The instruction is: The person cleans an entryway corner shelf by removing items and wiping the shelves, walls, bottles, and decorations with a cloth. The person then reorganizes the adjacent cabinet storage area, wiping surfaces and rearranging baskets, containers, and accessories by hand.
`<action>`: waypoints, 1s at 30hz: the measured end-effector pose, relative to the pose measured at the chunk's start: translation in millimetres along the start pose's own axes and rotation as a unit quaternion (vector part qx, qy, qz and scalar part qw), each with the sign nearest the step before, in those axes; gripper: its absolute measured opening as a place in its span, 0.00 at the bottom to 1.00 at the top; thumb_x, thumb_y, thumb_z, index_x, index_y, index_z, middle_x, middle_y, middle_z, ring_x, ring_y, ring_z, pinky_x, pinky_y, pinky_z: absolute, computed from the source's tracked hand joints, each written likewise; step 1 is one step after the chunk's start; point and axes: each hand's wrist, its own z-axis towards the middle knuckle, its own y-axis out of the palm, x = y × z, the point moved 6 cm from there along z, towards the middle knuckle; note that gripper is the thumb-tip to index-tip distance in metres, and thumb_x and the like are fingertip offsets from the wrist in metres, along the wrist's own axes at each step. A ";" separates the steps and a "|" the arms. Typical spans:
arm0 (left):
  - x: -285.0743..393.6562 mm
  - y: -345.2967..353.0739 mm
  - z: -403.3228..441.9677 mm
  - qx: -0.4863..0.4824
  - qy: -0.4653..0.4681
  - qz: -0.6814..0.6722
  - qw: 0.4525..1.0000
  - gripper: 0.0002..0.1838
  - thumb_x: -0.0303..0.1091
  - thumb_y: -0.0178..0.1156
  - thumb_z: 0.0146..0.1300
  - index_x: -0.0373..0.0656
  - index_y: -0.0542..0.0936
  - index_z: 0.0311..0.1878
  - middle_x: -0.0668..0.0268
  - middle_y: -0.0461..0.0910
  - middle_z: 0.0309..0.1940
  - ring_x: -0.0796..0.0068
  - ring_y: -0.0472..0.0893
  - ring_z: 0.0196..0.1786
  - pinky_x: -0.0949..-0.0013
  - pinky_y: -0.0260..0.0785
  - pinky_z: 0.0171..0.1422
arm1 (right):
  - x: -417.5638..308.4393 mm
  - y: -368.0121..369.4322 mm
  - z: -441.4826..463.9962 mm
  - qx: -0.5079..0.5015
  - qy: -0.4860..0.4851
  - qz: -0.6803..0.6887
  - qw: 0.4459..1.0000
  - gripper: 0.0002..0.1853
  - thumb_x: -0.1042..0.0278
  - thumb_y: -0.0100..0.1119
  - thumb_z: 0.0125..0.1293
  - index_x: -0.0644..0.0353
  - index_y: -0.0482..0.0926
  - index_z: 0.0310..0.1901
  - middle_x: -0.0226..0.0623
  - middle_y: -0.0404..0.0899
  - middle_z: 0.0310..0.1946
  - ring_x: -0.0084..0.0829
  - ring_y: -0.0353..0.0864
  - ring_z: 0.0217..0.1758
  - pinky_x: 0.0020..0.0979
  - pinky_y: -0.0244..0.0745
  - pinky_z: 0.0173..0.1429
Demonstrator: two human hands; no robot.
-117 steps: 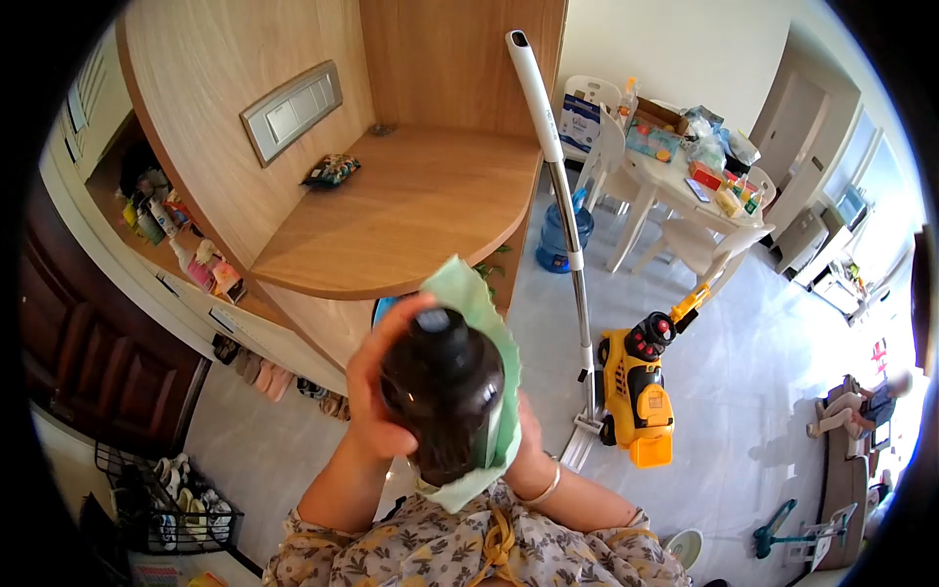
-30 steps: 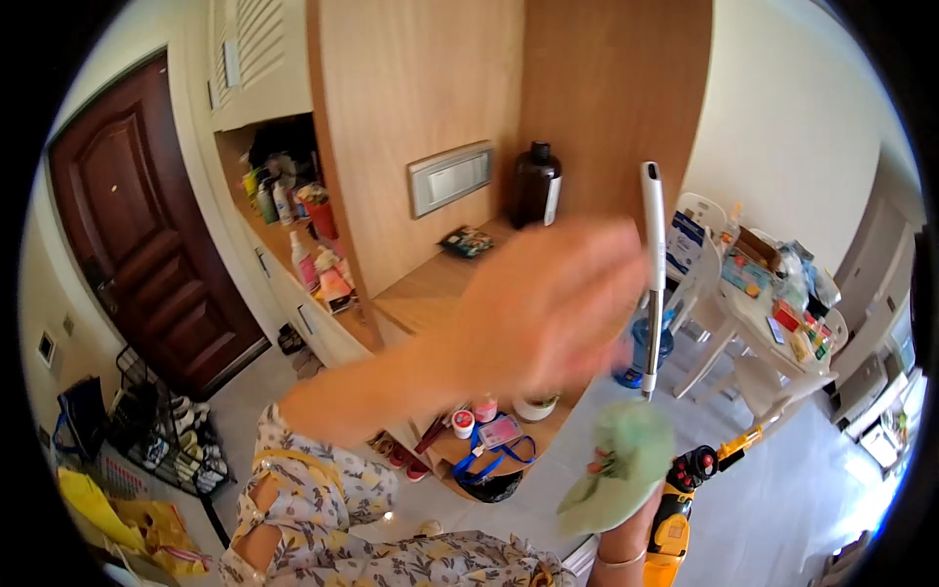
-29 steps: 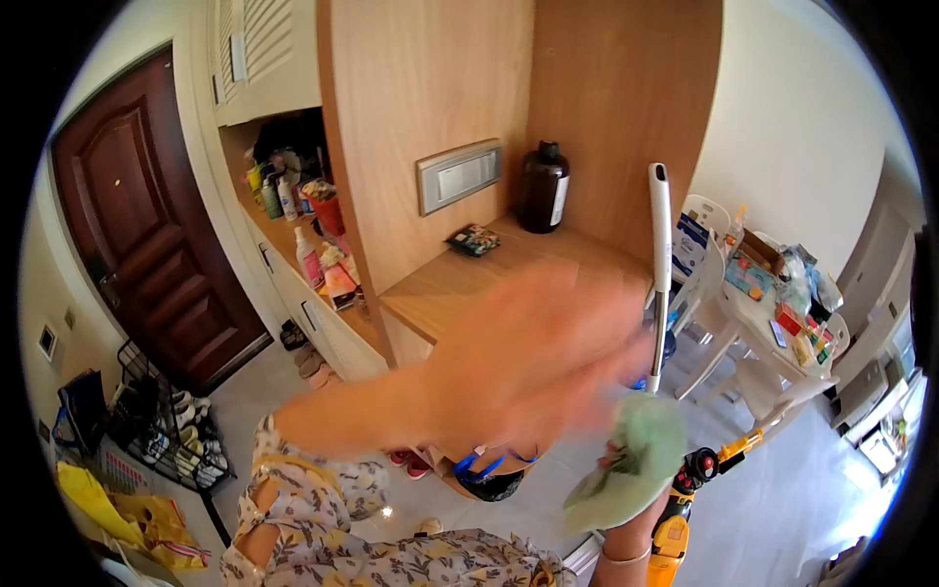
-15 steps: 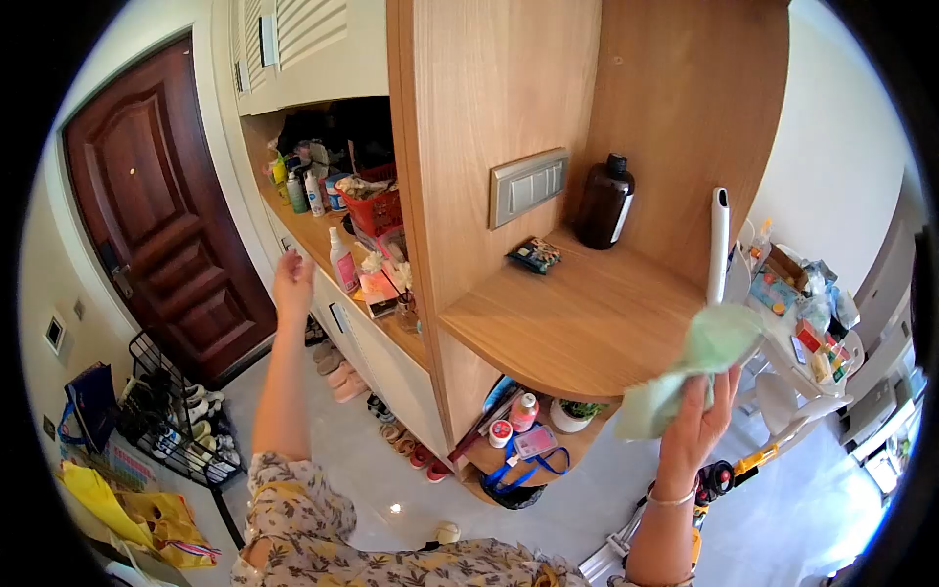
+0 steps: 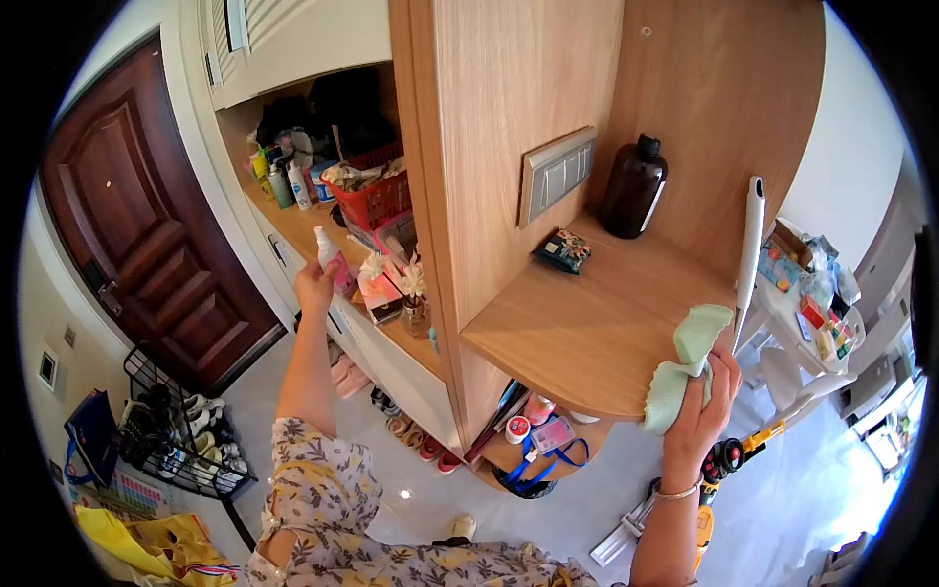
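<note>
head view. the left hand (image 5: pixel 313 287) is at the pink-and-white spray bottle (image 5: pixel 342 276), which stands on the cabinet ledge (image 5: pixel 426 357) beside a small box (image 5: pixel 380 296). its fingers are partly curled at the near side of the bottle; whether they close fully around it cannot be told. the right hand (image 5: pixel 702 406) has the green cloth (image 5: pixel 699 338) pinched between bent fingers, the cloth bunched at the middle with loose ends above and below, by the rounded edge of the wooden shelf (image 5: pixel 577 328).

handling, as judged: the spray bottle looks to be light, smooth plastic, somewhat slippery if damp and easily tipped. sound hold is around the body, below the white top, with the fingers kept clear of the box and the white flowers (image 5: pixel 413 282). the cloth appears thin, soft and limp, with no risk of breakage; it is best held gathered at the middle, with a flat part under the fingertips.

the dark bottle (image 5: pixel 634 191) stands upright at the rear of the shelf, beyond a small packet (image 5: pixel 563 250). it is probably heavier if filled, and calls for a full grasp around its broad body rather than the cap.
</note>
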 end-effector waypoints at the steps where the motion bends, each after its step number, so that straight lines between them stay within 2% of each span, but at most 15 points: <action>1: 2.3 -2.4 -5.9 0.000 -0.002 0.001 1.000 0.18 0.34 0.68 0.61 0.36 0.81 0.52 0.61 0.86 0.37 0.73 0.82 0.39 0.69 0.73 0.47 | -0.4 0.0 0.7 0.002 -0.017 -0.015 1.000 0.09 0.79 0.51 0.65 0.67 0.76 0.45 0.43 0.76 0.51 0.43 0.71 0.56 0.38 0.60 0.66; 3: 26.0 -23.4 -31.3 0.041 0.047 -0.170 0.984 0.15 0.30 0.66 0.62 0.35 0.81 0.50 0.64 0.85 0.38 0.79 0.81 0.39 0.72 0.73 0.45 | 2.4 -0.5 0.9 -0.002 -0.022 -0.017 1.000 0.09 0.78 0.51 0.65 0.67 0.76 0.46 0.44 0.76 0.51 0.42 0.71 0.56 0.38 0.61 0.65; 7: 107.7 -83.1 -113.2 0.027 0.086 -0.158 0.983 0.15 0.30 0.66 0.62 0.35 0.80 0.51 0.66 0.83 0.38 0.79 0.81 0.38 0.73 0.73 0.45 | 18.8 -8.7 -6.3 0.014 0.013 0.027 0.999 0.10 0.74 0.50 0.68 0.66 0.76 0.48 0.41 0.77 0.47 0.36 0.75 0.51 0.33 0.68 0.59; 8: 123.6 -87.0 -134.5 -0.051 0.113 -0.246 0.961 0.15 0.29 0.66 0.62 0.34 0.80 0.50 0.66 0.83 0.39 0.80 0.81 0.39 0.74 0.73 0.45 | 13.0 -13.4 -8.3 0.014 0.011 0.030 0.999 0.10 0.74 0.50 0.68 0.66 0.76 0.48 0.41 0.77 0.47 0.36 0.75 0.51 0.33 0.68 0.59; 10: 160.7 -97.8 -185.4 -0.202 0.133 -0.327 0.914 0.15 0.29 0.66 0.61 0.33 0.80 0.49 0.66 0.83 0.40 0.79 0.81 0.41 0.73 0.73 0.46 | 12.7 -17.1 -19.9 0.001 0.227 0.413 0.882 0.12 0.70 0.48 0.71 0.66 0.76 0.51 0.38 0.78 0.45 0.29 0.78 0.46 0.28 0.73 0.52; 11: 184.3 -103.7 -211.7 -0.274 0.126 -0.322 0.898 0.16 0.30 0.67 0.60 0.32 0.80 0.49 0.64 0.83 0.40 0.77 0.81 0.42 0.72 0.73 0.47 | 2.9 -21.9 -22.2 0.000 0.225 0.432 0.873 0.14 0.68 0.46 0.73 0.66 0.75 0.54 0.36 0.79 0.45 0.25 0.79 0.44 0.24 0.74 0.46; 13: 265.5 -109.7 -271.9 -0.385 0.256 -0.229 0.857 0.18 0.33 0.70 0.57 0.32 0.80 0.47 0.60 0.84 0.39 0.70 0.83 0.39 0.67 0.73 0.47 | -15.3 -31.7 -29.6 -0.009 0.213 0.471 0.856 0.18 0.69 0.52 0.70 0.67 0.73 0.58 0.36 0.79 0.46 0.27 0.79 0.46 0.26 0.75 0.50; 15: 301.2 -91.2 -309.4 -0.413 0.304 -0.238 0.825 0.20 0.33 0.70 0.54 0.32 0.80 0.47 0.59 0.83 0.38 0.67 0.83 0.38 0.65 0.73 0.45 | -46.2 -32.7 -32.8 -0.047 0.210 0.518 0.828 0.20 0.72 0.57 0.66 0.66 0.73 0.59 0.37 0.77 0.50 0.27 0.78 0.49 0.28 0.74 0.54; 16: 318.2 -82.9 -328.4 -0.431 0.353 -0.241 0.795 0.21 0.34 0.71 0.51 0.32 0.80 0.47 0.58 0.83 0.36 0.64 0.83 0.37 0.63 0.73 0.44 | -56.0 -34.9 -33.0 -0.088 0.200 0.536 0.816 0.21 0.73 0.59 0.64 0.65 0.73 0.59 0.37 0.76 0.52 0.28 0.77 0.51 0.29 0.74 0.56; 19: 353.3 -64.3 -367.6 -0.440 0.390 -0.250 0.769 0.22 0.32 0.69 0.49 0.34 0.81 0.48 0.59 0.83 0.34 0.63 0.82 0.35 0.64 0.73 0.43 | -97.6 -55.2 -19.7 -0.205 -0.051 0.391 0.896 0.18 0.74 0.61 0.63 0.65 0.76 0.56 0.44 0.73 0.53 0.34 0.76 0.53 0.30 0.73 0.56; 20: 346.6 -57.5 -379.6 -0.454 0.325 -0.269 0.784 0.25 0.31 0.68 0.46 0.37 0.81 0.51 0.57 0.82 0.39 0.61 0.83 0.37 0.63 0.74 0.44 | -106.9 -62.1 -20.3 -0.225 -0.120 0.317 0.914 0.17 0.73 0.61 0.64 0.65 0.77 0.54 0.46 0.72 0.52 0.36 0.76 0.52 0.30 0.73 0.54; 23: 363.0 -44.7 -402.8 -0.430 0.318 -0.235 0.812 0.28 0.29 0.67 0.44 0.39 0.80 0.53 0.55 0.81 0.47 0.57 0.82 0.40 0.60 0.74 0.45 | -85.4 -73.8 -32.8 -0.222 -0.050 0.336 0.914 0.13 0.71 0.60 0.66 0.67 0.80 0.49 0.42 0.76 0.45 0.34 0.77 0.46 0.30 0.72 0.50; 26: 368.8 -33.0 -419.3 -0.388 0.420 -0.210 0.793 0.31 0.25 0.65 0.39 0.41 0.79 0.55 0.54 0.78 0.52 0.52 0.81 0.44 0.57 0.74 0.47 | -61.7 -83.6 -42.3 -0.219 0.027 0.385 0.896 0.12 0.69 0.60 0.68 0.67 0.79 0.49 0.38 0.79 0.38 0.31 0.79 0.41 0.29 0.73 0.47; 28: 376.3 -25.4 -426.1 -0.364 0.491 -0.158 0.776 0.31 0.23 0.65 0.38 0.41 0.80 0.53 0.55 0.79 0.50 0.50 0.80 0.46 0.55 0.73 0.49 | -43.6 -77.9 -55.2 -0.250 0.244 0.542 0.764 0.13 0.67 0.59 0.69 0.67 0.80 0.49 0.35 0.80 0.41 0.26 0.78 0.42 0.27 0.73 0.46; 30: 386.1 -28.7 -430.9 -0.338 0.520 -0.140 0.772 0.28 0.26 0.71 0.38 0.40 0.81 0.49 0.57 0.81 0.46 0.52 0.80 0.42 0.57 0.73 0.47 | -33.1 -78.7 -61.0 -0.257 0.253 0.561 0.745 0.13 0.72 0.54 0.69 0.66 0.78 0.52 0.35 0.80 0.47 0.24 0.79 0.46 0.27 0.75 0.49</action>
